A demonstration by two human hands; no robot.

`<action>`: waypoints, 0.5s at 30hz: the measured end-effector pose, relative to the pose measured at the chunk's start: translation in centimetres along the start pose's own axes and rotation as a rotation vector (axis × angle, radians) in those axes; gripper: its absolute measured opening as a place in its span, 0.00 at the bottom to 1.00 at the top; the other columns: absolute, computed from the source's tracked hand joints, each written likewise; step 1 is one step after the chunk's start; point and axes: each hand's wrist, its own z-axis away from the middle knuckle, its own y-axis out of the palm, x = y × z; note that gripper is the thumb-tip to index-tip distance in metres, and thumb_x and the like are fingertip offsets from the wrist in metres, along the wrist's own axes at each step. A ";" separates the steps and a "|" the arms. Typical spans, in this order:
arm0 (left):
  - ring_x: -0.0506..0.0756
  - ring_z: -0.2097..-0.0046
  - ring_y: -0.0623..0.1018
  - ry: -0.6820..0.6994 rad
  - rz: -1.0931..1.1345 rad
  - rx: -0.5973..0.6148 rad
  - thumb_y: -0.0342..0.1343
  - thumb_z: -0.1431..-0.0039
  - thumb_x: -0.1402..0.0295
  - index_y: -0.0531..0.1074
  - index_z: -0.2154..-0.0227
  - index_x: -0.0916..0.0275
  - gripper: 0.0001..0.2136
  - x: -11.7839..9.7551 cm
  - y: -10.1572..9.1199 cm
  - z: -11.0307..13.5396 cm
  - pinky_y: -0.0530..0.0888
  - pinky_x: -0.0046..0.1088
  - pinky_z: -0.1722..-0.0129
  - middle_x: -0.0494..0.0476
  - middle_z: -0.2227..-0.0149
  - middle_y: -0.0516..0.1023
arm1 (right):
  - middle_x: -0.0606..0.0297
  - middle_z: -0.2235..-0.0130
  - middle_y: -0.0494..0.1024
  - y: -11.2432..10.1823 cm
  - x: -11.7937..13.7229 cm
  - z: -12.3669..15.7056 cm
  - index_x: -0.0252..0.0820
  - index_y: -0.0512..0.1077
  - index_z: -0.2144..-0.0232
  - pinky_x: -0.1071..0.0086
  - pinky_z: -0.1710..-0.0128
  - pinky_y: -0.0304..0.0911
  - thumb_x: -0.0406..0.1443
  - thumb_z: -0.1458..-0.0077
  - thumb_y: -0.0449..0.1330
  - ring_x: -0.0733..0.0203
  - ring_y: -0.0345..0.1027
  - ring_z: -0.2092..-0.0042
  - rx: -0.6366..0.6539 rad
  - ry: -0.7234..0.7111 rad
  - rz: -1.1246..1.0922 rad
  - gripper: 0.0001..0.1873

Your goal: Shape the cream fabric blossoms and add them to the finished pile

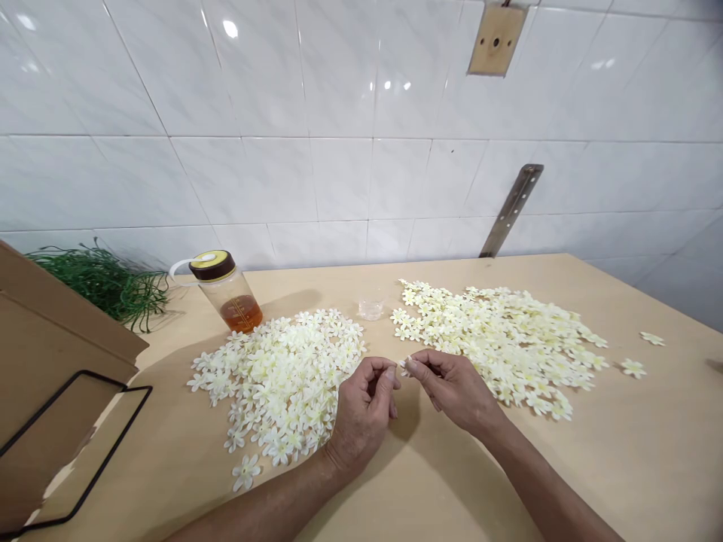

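Two heaps of small white fabric flowers lie on the pale wooden table [649, 452]: a left heap [282, 376] and a right heap [497, 339]. Between them, near the front, both my hands meet. My left hand [364, 410] is curled, thumb and fingers pinched at a small white flower piece [403, 366]. My right hand [452, 388] pinches the same white piece from the other side. Most of the piece is hidden by the fingertips.
A bottle [229, 290] with amber liquid and a yellow-brown lid stands behind the left heap. A small clear cup [371, 307] sits between the heaps. Green plastic grass [102, 282] and a cardboard box [50, 361] with a black wire frame [84, 444] are at the left. A few loose flowers [633, 367] lie at the right.
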 end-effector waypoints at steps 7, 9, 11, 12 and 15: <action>0.52 0.73 0.72 0.330 -0.288 0.254 0.50 0.39 0.69 0.74 0.64 0.61 0.08 -1.8 -0.3 1.9 0.69 0.26 0.71 0.57 0.72 0.75 | 0.72 0.84 0.61 -0.3 -1.3 -0.3 0.41 0.71 0.73 0.73 0.81 0.55 0.53 0.42 0.51 0.67 0.56 0.82 -0.017 0.078 -0.040 0.23; 0.53 0.72 0.73 0.459 -0.364 0.431 0.50 0.41 0.71 0.75 0.64 0.60 0.08 -2.2 -0.2 2.6 0.70 0.28 0.70 0.59 0.73 0.76 | 0.72 0.84 0.61 -0.1 -1.5 -0.5 0.40 0.72 0.70 0.73 0.81 0.57 0.53 0.41 0.50 0.67 0.56 0.83 -0.042 0.116 -0.032 0.25; 0.54 0.72 0.74 0.532 -0.438 0.566 0.50 0.41 0.72 0.75 0.65 0.60 0.09 -2.4 0.0 3.0 0.70 0.29 0.69 0.58 0.74 0.76 | 0.69 0.82 0.67 0.2 -0.9 -0.7 0.39 0.75 0.64 0.72 0.81 0.59 0.52 0.41 0.51 0.67 0.58 0.82 -0.040 0.118 -0.026 0.24; 0.54 0.72 0.75 0.549 -0.470 0.610 0.50 0.41 0.72 0.75 0.65 0.60 0.09 -2.3 0.1 3.1 0.70 0.29 0.69 0.58 0.74 0.76 | 0.66 0.77 0.72 0.3 -0.4 -0.7 0.40 0.75 0.59 0.72 0.81 0.61 0.51 0.42 0.53 0.67 0.61 0.80 -0.013 0.090 -0.035 0.23; 0.54 0.73 0.74 0.571 -0.525 0.637 0.50 0.43 0.74 0.75 0.68 0.60 0.08 -1.9 0.2 2.9 0.70 0.29 0.69 0.56 0.77 0.74 | 0.56 0.48 0.72 0.8 1.2 -0.8 0.50 0.65 0.43 0.71 0.78 0.69 0.48 0.44 0.57 0.62 0.71 0.67 0.193 -0.060 -0.131 0.28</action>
